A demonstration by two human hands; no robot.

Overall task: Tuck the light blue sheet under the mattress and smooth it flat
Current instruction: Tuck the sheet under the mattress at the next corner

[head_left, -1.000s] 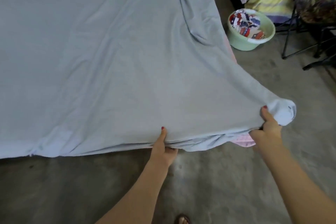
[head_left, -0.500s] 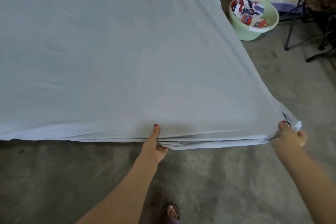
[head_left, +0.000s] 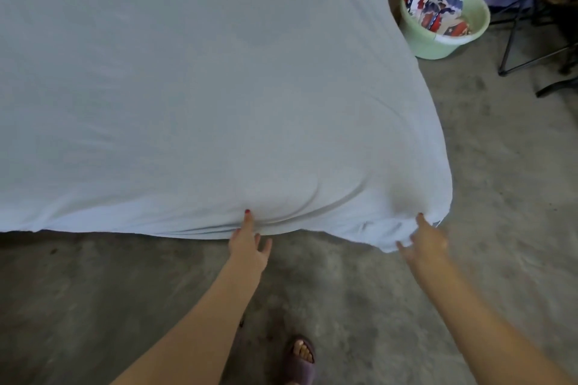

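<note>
Now left hand (head_left: 248,248) thumb presses sheet (head_left: 187,87) edge, fingers spread, holding nothing; right hand (head_left: 427,239) blurred, grip unclear. Risk: loose corner beside right hand springs untucked, wrinkles between hands remain.

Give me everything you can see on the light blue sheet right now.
The light blue sheet looks like thin, soft, plain fabric, stretched over the mattress and mostly flat. Shallow creases fan out from the near edge, where the left hand touches it with its thumb on top. At the near right corner a loose fold hangs toward the concrete floor; the right hand, blurred, touches it with spread fingers. The near hem lies just above the floor.
</note>
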